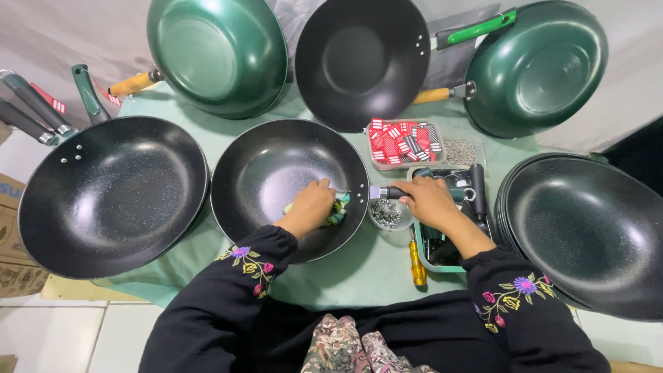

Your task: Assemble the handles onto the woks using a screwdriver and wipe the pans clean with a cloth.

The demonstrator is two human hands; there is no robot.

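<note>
Nearest the camera, a patterned fabric [349, 349] lies over the person's lap, framed by two black sleeves with embroidered flowers [252, 262]. Just beyond, a yellow-handled screwdriver [416, 264] rests on the pale green tablecloth [359, 273], beside a teal tray [431, 252] that holds dark tools.

The left hand [311, 206] is inside the central black wok [290, 188], fingers curled and pressing a green-and-yellow cloth [337, 211] against the wok's inner wall near its right rim. The right hand [429, 200] is closed around the wok's handle stub [385, 193], a dark grip with a metal collar, where it meets the rim. Just below that junction stands a small round bowl of metal fasteners [387, 214].

To the left, a second black wok [114, 193] lies on the cloth, its grey-and-black handles [31, 110] pointing up-left. To the right, a stack of black woks [590, 231] overhangs the table edge.

Farther off, a shallow tray of red, white and black tags [404, 143] sits next to a clear bag of small metal parts [460, 151]. At the far edge, three pans lean upright: a green pan with a wooden handle [217, 52], a black wok with a green handle [362, 62], and another green pan [539, 69].
</note>
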